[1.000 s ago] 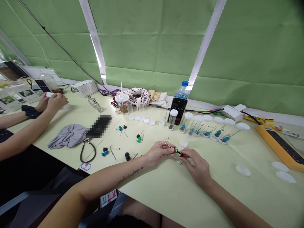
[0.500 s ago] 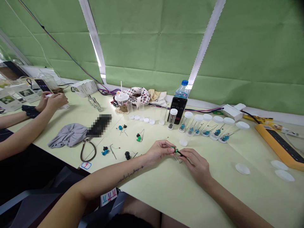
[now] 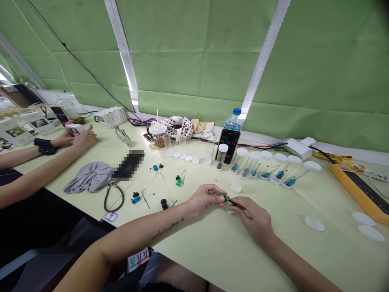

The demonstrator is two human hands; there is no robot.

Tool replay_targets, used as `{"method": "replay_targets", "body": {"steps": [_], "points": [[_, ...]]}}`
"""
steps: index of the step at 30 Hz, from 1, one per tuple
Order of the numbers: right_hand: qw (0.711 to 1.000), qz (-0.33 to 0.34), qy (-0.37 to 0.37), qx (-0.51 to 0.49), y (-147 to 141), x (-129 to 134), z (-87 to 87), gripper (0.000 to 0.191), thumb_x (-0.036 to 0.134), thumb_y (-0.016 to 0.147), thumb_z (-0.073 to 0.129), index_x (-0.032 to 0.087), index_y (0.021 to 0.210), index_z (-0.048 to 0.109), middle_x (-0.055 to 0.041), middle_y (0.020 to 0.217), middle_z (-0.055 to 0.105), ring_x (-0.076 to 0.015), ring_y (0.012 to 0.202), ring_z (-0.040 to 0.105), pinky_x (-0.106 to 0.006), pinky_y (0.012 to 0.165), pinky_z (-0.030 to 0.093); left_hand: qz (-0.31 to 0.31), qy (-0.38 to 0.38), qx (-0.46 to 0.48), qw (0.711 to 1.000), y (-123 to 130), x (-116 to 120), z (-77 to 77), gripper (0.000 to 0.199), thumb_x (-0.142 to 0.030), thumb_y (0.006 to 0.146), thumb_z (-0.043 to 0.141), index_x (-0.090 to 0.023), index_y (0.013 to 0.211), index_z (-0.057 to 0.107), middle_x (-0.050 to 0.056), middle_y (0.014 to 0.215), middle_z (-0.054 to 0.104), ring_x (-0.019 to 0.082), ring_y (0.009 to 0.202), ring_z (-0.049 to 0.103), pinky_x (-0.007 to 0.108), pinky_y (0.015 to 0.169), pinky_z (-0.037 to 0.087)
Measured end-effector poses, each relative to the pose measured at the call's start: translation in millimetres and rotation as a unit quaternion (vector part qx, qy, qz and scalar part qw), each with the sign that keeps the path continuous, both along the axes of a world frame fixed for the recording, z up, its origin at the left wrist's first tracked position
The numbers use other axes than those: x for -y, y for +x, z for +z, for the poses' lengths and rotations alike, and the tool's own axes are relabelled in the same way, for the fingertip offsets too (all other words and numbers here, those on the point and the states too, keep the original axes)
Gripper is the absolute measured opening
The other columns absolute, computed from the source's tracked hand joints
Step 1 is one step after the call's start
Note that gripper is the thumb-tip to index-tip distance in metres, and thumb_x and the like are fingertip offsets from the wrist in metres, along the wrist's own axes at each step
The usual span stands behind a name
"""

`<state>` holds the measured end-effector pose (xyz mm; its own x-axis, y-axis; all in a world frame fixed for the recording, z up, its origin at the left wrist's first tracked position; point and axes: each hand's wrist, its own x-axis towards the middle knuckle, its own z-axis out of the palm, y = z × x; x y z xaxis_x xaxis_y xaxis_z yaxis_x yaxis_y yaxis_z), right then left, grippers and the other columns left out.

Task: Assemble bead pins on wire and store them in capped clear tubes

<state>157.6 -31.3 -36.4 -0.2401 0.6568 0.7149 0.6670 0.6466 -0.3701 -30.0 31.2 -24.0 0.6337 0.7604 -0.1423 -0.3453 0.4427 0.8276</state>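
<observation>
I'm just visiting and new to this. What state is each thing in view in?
Left hand: closed, pinching the green part.
Right hand: closed, gripping the black piece.
Phone: propped up, screen lit, 01:15:25.
Water bottle: upright, blue cap on.
Drink cup: lid on, straw in.
Tubes with blue parts: upright, white caps on.
Clear tubes at the back: upright, uncapped.
Loose white caps: lying beside these tubes.
Co-worker's hands: holding a white box.
</observation>
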Motion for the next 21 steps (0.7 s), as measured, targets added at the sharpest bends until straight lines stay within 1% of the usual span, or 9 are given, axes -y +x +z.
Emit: {"method": "replay_targets", "body": {"steps": [5,13,21], "points": [[1.0,-0.005,-0.02,-0.007,-1.3,1.6,2.2,0.015,0.017,0.085,0.056,0.022,0.099,0.059,-0.0022,0.085,0.068,-0.0133,0.071,0.065,-0.024,0.063,0.054,0.001,0.006,0.0,1.0,-0.2,0.2,-1.0,0.039,-0.027,0.052,0.083,-0.01,0.083,0.066,0.008,0.083,0.068,0.013,0.072,0.063,0.029,0.075,0.048],[1.0,-0.008,-0.026,-0.005,0.7,2.7,-1.0,0.012,0.019,0.086,0.055,0.022,0.096,0.058,-0.0018,0.083,0.068,-0.0112,0.065,0.063,-0.023,0.059,0.052,-0.005,0.006,-0.004,1.0,1.0,0.6,0.3,0.036,-0.025,0.055,0.082,-0.009,0.082,0.065,0.008,0.082,0.068,0.013,0.071,0.063,0.029,0.075,0.048],[1.0,-0.004,-0.015,0.004,0.2,1.8,-0.1,0.012,0.018,0.086,0.054,0.023,0.097,0.058,-0.0023,0.084,0.069,-0.0128,0.068,0.064,-0.023,0.058,0.052,-0.008,0.017,-0.008,1.0,0.5,0.7,-1.6,0.036,-0.025,0.056,0.081,-0.009,0.084,0.064,0.009,0.084,0.067,0.013,0.071,0.063,0.029,0.077,0.048]]}}
